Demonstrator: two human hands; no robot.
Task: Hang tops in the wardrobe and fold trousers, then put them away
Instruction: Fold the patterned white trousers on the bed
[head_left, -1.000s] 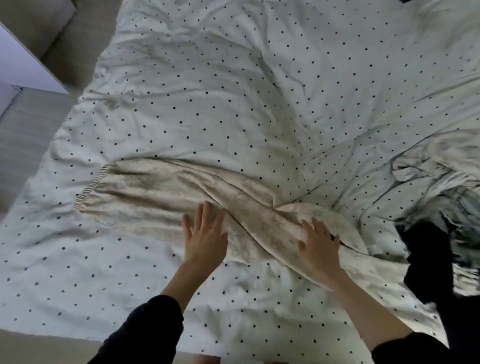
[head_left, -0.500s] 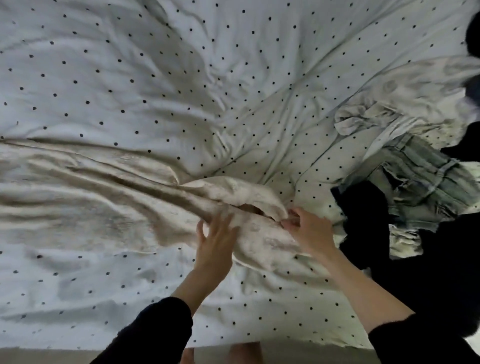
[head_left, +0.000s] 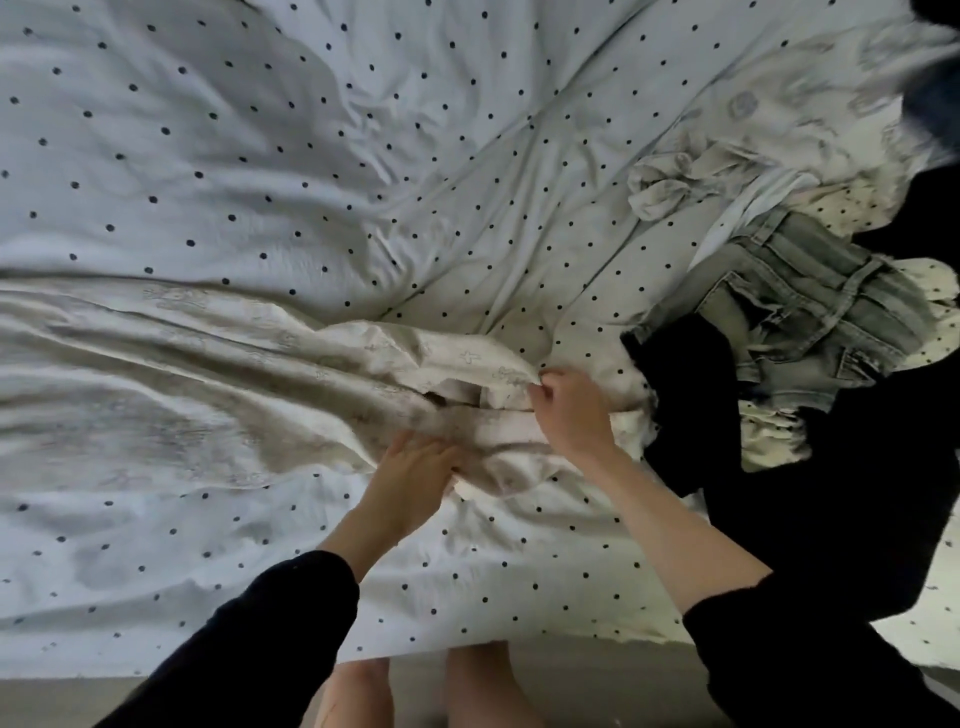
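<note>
Beige trousers (head_left: 218, 364) spread across dotted bedsheet (head_left: 311, 156), stretched from left edge to centre. Fabric edge pinched by right hand (head_left: 569, 410) near centre. Left hand (head_left: 415, 480) laid on lower fold, fingers tucked into cloth; grip cannot be told. Jeans (head_left: 810, 312) and black garment (head_left: 857, 493) heaped at right.
</note>
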